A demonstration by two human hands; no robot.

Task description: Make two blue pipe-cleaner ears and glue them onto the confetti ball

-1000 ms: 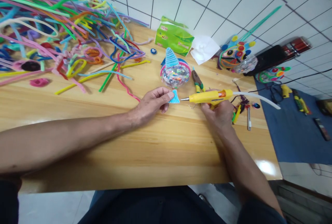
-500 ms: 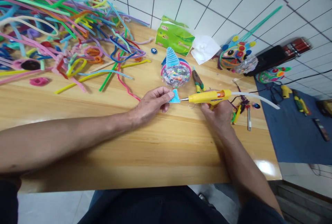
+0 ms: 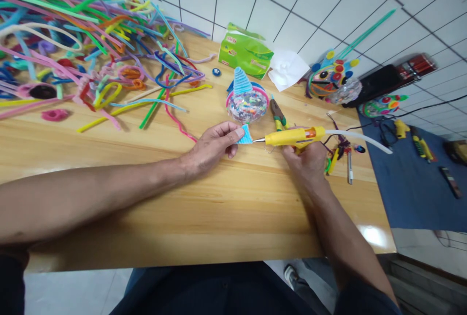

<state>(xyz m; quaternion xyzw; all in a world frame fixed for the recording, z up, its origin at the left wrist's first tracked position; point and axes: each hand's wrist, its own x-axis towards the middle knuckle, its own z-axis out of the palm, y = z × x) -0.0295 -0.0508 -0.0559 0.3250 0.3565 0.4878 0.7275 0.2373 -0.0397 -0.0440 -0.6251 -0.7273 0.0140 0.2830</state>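
Note:
Between thumb and fingers, my left hand [image 3: 218, 145] pinches a small light-blue ribbed piece [image 3: 246, 135]. My right hand [image 3: 308, 158] is wrapped round the handle of a yellow glue gun [image 3: 292, 137], which has a long white glue stick out of its back. The gun's metal nozzle is at the right edge of the blue piece. Just beyond stands a round, glittery ornament [image 3: 248, 105] with a pink rim and a light-blue ribbed cone [image 3: 241, 81] on it. Pliers [image 3: 278, 113] lie right of the ornament.
Many coloured pipe cleaners [image 3: 91, 37] are heaped at the left. Behind are a blue button [image 3: 216, 72], a green tissue pack [image 3: 245, 52] and a crumpled tissue [image 3: 288, 69]. Decorated ornaments [image 3: 330, 79], a dark bottle [image 3: 379, 81] and a pen [image 3: 350, 168] are at the right.
The blue piece and the nozzle have barely moved, staying together. A shoe and lower leg now show more clearly below the table edge.

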